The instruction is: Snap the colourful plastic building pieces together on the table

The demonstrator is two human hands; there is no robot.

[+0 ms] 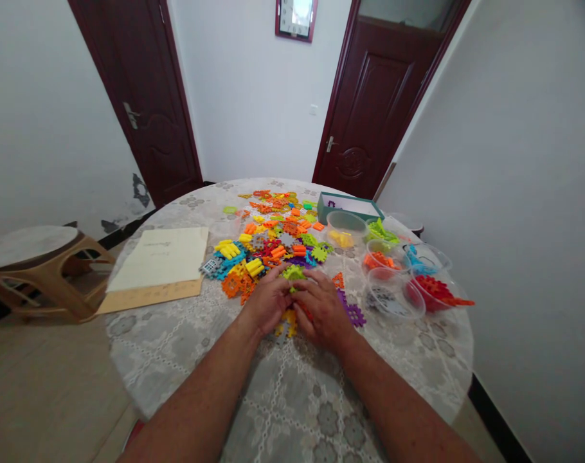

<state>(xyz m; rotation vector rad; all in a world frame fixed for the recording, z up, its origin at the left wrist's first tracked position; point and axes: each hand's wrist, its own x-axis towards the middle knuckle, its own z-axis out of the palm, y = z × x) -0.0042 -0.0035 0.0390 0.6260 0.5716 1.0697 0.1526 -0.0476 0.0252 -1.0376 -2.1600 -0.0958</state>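
Note:
My left hand (267,301) and my right hand (325,310) meet at the near edge of a heap of colourful plastic pieces. Between their curled fingers sits a lime-green interlocking building piece (293,274), gripped from both sides; the fingers cover part of it. Under my palms lie a yellow building piece (287,321) and some orange, mostly hidden. Purple gear-shaped pieces (354,314) rest just right of my right hand, with a small orange triangular piece (338,280) above them. Left of my left hand are orange pieces (231,285) and yellow tube-like pieces (254,267).
Clear plastic bowls of sorted pieces stand at the right: red (432,290), grey (393,302), orange (382,262), blue (422,258) and yellow (341,240). Behind them is a green-sided box (350,207). Paper (160,257) lies at the left; a wooden stool (46,276) stands beyond.

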